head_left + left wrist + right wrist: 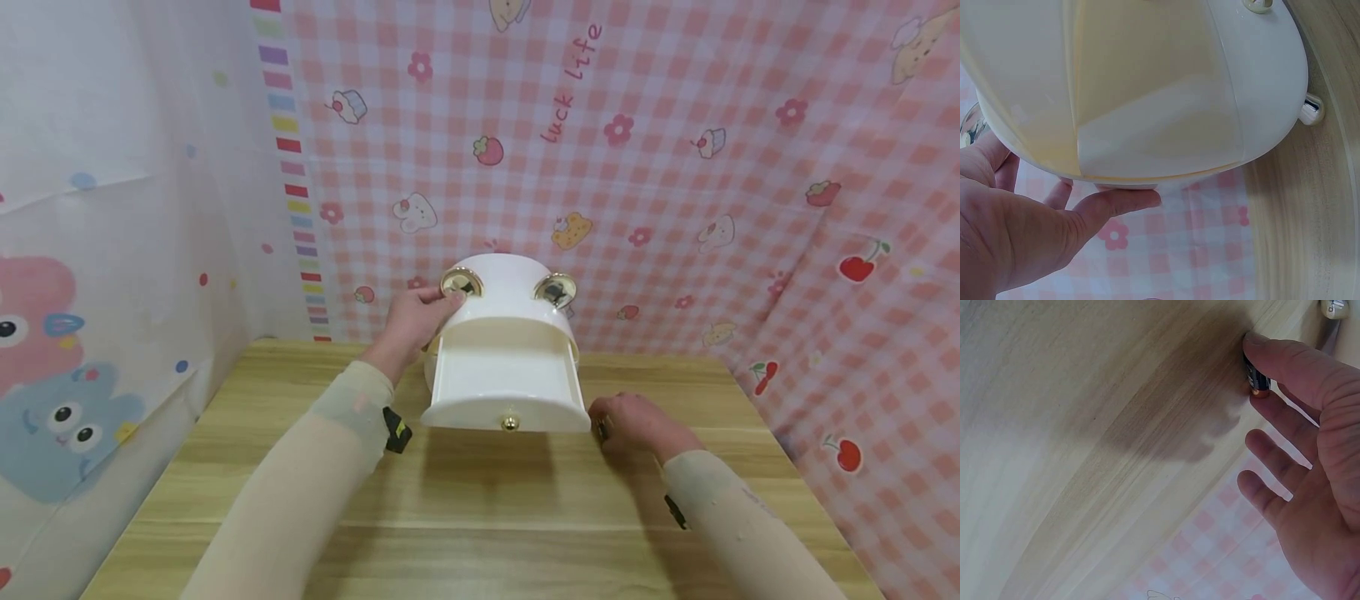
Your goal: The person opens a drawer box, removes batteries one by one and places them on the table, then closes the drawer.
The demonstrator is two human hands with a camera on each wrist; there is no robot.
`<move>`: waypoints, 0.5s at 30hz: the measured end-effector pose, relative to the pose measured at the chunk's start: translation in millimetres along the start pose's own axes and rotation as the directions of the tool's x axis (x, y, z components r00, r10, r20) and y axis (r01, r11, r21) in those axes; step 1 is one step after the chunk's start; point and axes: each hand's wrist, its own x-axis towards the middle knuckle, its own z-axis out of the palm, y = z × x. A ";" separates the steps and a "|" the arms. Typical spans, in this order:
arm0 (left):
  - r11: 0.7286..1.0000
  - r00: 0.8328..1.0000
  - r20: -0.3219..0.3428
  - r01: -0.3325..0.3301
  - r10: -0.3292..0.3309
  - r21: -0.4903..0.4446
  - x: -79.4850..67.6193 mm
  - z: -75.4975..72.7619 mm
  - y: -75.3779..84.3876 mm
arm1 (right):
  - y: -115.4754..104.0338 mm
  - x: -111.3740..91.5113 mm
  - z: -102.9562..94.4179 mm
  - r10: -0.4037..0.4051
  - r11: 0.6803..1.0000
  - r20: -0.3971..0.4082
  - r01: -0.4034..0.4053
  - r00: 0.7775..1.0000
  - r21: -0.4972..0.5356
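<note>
A glossy white drawer box (504,283) with two gold-rimmed round eyes stands at the back of the table. Its drawer (507,375) is pulled out toward me, and a gold knob (510,423) sits on the drawer's front. My left hand (420,321) holds the box's left side near one eye; in the left wrist view its fingers lie along the box's curved edge (1160,178). Beside the drawer's front right corner, my right hand (633,423) pinches a small black battery (1257,380) with a copper end between thumb and index finger. The other fingers are loosely bent.
The wooden table (480,542) runs up to a pink checked cloth (675,183) hanging behind and on the right. A white patterned cloth (150,250) hangs on the left. Short metallic feet (1312,109) stick out under the box.
</note>
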 end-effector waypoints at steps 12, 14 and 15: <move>1.000 1.000 0.004 0.012 -0.012 0.004 0.5 0.0 -0.9 | -1.8 -1.5 1.4 0.007 1.000 -0.006 -0.007 1.000 -0.012; 1.000 1.000 0.006 0.009 -0.009 0.003 0.4 -0.2 -1.3 | -1.9 -1.1 0.9 0.015 1.000 0.000 -0.015 1.000 -0.008; 1.000 1.000 0.007 0.007 -0.007 0.002 0.4 -0.2 -1.5 | -2.2 -1.1 0.5 0.020 1.000 0.003 -0.020 1.000 -0.003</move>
